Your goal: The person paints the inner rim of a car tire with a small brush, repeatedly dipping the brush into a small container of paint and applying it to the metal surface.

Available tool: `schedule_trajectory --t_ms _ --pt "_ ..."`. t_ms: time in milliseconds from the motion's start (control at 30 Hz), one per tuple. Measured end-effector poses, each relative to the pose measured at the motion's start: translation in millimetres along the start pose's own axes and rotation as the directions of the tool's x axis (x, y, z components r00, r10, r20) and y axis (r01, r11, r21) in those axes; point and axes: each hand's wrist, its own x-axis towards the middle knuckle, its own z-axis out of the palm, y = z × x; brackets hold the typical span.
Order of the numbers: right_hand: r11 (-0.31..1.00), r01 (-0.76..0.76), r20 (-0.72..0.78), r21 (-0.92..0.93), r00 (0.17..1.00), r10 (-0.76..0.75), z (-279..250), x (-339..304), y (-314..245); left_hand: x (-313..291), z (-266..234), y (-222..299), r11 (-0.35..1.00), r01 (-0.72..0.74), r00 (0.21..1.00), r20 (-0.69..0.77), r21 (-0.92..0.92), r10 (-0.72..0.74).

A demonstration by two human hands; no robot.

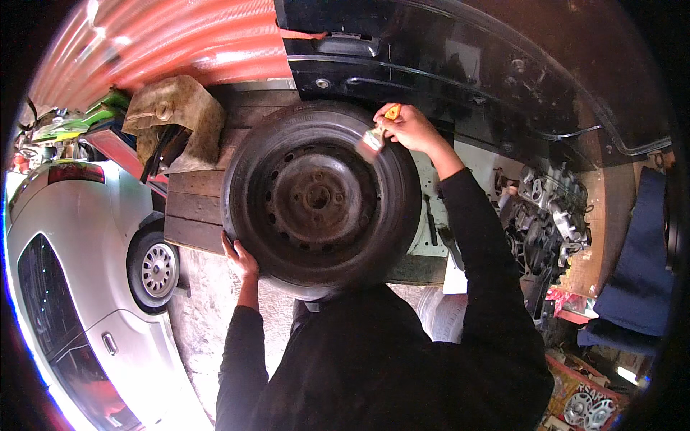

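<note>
A worn black tyre on a rusty steel rim (320, 197) stands in front of me, its face turned up toward the camera. My left hand (238, 257) grips the tyre's lower left edge. My right hand (407, 128) reaches over the tyre's upper right and holds a small paintbrush (376, 135) with an orange handle, its bristles touching the tread near the sidewall. Dark sleeves cover both my forearms.
A wooden bench (192, 208) lies under the tyre, with a dirty cloth (176, 108) at its far left. A black car body (460, 57) looms behind. A silver car (93, 273) is parked left. Engine parts (550, 215) pile up right, next to dark blue fabric (640, 266).
</note>
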Motion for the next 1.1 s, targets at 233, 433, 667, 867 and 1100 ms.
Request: schedule_trajectory --t_ms 233,433,667,867,1100 --pt "0.977 0.144 -0.364 -0.155 0.911 -0.192 14 18 2 -3 -4 -5 1.0 0.023 0.999 -0.027 0.021 -0.023" --pt "0.789 -0.071 -0.478 -0.611 0.827 -0.295 -1 27 -5 -3 -4 -8 1.0 -0.011 0.999 -0.033 -0.017 0.011" --pt "0.95 0.036 -0.263 -0.309 0.957 -0.121 -32 21 23 -6 5 -3 0.999 0.018 1.0 -0.01 -0.05 -0.019" --pt "0.902 -0.079 -0.206 0.424 0.962 0.181 -35 11 8 -6 -2 0 1.0 0.009 1.0 0.003 -0.013 -0.009" --pt "0.965 0.108 -0.316 0.237 0.948 -0.029 4 30 9 -7 -3 2 0.999 -0.019 1.0 0.0 0.038 0.019"
